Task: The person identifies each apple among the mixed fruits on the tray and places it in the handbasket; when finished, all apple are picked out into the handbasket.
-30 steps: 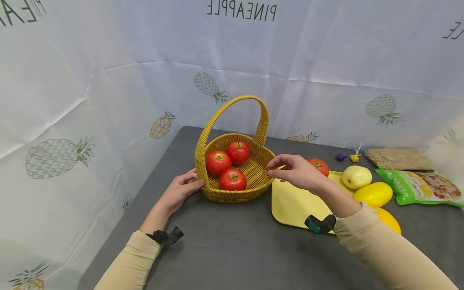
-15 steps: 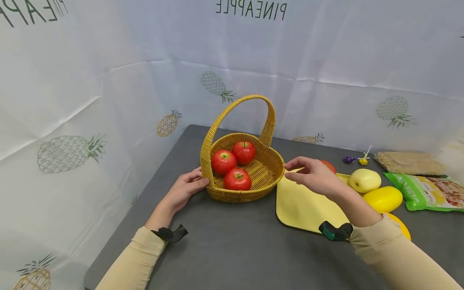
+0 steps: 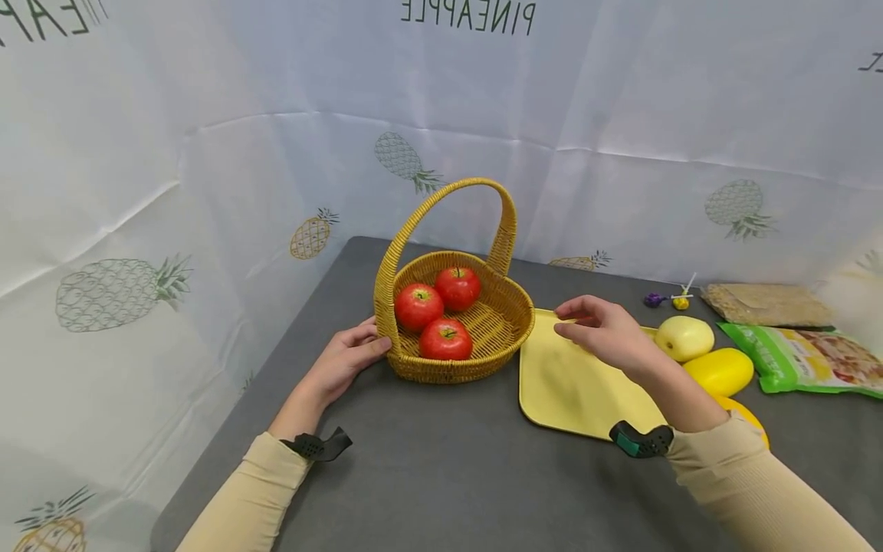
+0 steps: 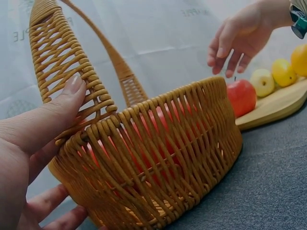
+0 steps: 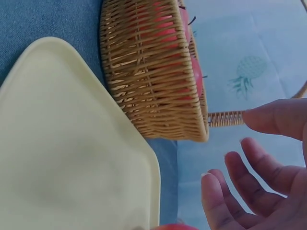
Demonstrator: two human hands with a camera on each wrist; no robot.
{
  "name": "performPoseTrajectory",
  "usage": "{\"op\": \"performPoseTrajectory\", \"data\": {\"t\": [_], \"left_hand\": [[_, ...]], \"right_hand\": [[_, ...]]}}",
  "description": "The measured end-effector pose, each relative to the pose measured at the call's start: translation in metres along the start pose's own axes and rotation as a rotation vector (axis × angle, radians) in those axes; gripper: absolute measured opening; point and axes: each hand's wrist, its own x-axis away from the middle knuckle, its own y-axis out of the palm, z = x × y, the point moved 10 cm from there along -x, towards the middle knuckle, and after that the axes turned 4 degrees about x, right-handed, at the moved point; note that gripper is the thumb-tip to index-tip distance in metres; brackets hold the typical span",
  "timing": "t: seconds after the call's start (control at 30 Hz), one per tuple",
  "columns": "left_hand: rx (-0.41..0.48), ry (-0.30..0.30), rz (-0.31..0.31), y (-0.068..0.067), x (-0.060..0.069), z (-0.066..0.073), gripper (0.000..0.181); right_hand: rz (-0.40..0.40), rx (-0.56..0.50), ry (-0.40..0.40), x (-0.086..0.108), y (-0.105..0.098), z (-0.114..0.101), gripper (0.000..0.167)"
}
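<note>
A wicker basket (image 3: 455,374) with a tall arched handle holds three red apples (image 3: 446,340). My left hand (image 3: 345,359) grips the basket's left end, its thumb against the base of the handle in the left wrist view. Right of the basket, my right hand (image 3: 607,333) hovers over the yellow tray (image 3: 559,383). Its fingers are loosely bent and hold nothing. Another red apple (image 4: 241,97) sits by the tray's far side in the left wrist view; in the head view my right hand hides it.
On the tray's right are a pale yellow-green fruit (image 3: 684,338) and two yellow fruits (image 3: 720,372), partly behind my right arm. Farther right lie a green food packet (image 3: 807,356), a brown packet (image 3: 766,304) and small wrapped lollipops (image 3: 681,302). A curtain (image 3: 621,92) borders the table.
My right hand has drawn away from the basket's right rim, toward the right over the tray. The left hand stays at the basket, and the three apples inside have not moved.
</note>
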Motion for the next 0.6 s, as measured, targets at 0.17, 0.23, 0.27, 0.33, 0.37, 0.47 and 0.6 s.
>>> {"op": "performPoseTrajectory", "data": {"t": [0.17, 0.23, 0.27, 0.33, 0.37, 0.47, 0.6], "left_hand": [[0.013, 0.008, -0.016, 0.001, 0.001, 0.001, 0.009], [0.021, 0.010, -0.018, 0.001, 0.001, 0.001, 0.010], [0.024, 0.011, -0.018, 0.001, 0.001, 0.001, 0.010], [0.028, 0.012, -0.017, 0.000, 0.000, 0.001, 0.011], [0.028, 0.013, -0.016, 0.000, 0.000, 0.002, 0.012], [0.029, 0.016, -0.018, 0.000, 0.000, 0.002, 0.014], [0.026, 0.012, -0.026, 0.001, 0.000, 0.001, 0.013]], "right_hand": [[0.010, 0.001, 0.002, -0.001, -0.004, 0.003, 0.044], [0.015, 0.001, 0.005, -0.002, -0.005, 0.005, 0.044], [0.018, -0.002, 0.008, -0.002, -0.006, 0.006, 0.044], [0.024, -0.003, 0.014, -0.003, -0.007, 0.008, 0.045], [0.027, -0.006, 0.017, -0.003, -0.008, 0.010, 0.045], [0.042, 0.005, 0.025, -0.002, -0.012, 0.014, 0.046], [0.084, 0.055, 0.046, 0.001, -0.021, 0.020, 0.047]]}}
